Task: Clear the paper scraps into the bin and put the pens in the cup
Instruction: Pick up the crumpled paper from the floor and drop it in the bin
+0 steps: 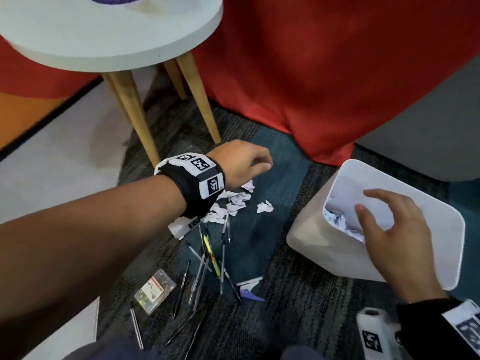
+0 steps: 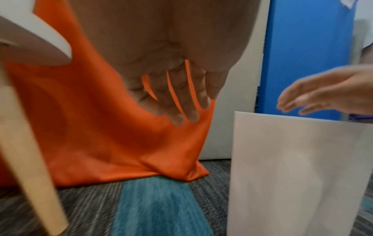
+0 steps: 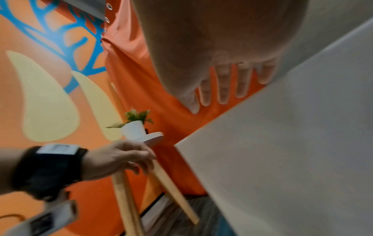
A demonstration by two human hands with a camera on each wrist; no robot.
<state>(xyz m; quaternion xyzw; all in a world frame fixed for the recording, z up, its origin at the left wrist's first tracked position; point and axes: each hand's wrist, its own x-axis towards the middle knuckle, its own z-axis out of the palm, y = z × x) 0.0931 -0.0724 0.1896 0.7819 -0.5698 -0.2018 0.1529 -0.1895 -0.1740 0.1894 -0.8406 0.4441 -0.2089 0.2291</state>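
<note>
Crumpled white paper scraps (image 1: 237, 201) lie in a small heap on the carpet, with one scrap (image 1: 265, 206) a little to the right. My left hand (image 1: 249, 165) hovers just above the heap, fingers loosely extended (image 2: 177, 118), holding nothing. Several pens (image 1: 207, 258) lie scattered on the carpet nearer to me. A white bin (image 1: 384, 240) stands at the right with crumpled paper inside (image 1: 337, 222). My right hand (image 1: 389, 219) hangs over the bin's mouth with spread fingers (image 3: 224, 95), empty. No cup is in view.
A round white table (image 1: 104, 35) on wooden legs (image 1: 135, 120) stands behind the heap, with a red drape (image 1: 324, 74) to its right. A clear plastic box (image 1: 155, 291) and a torn white and blue paper piece (image 1: 248, 287) lie among the pens.
</note>
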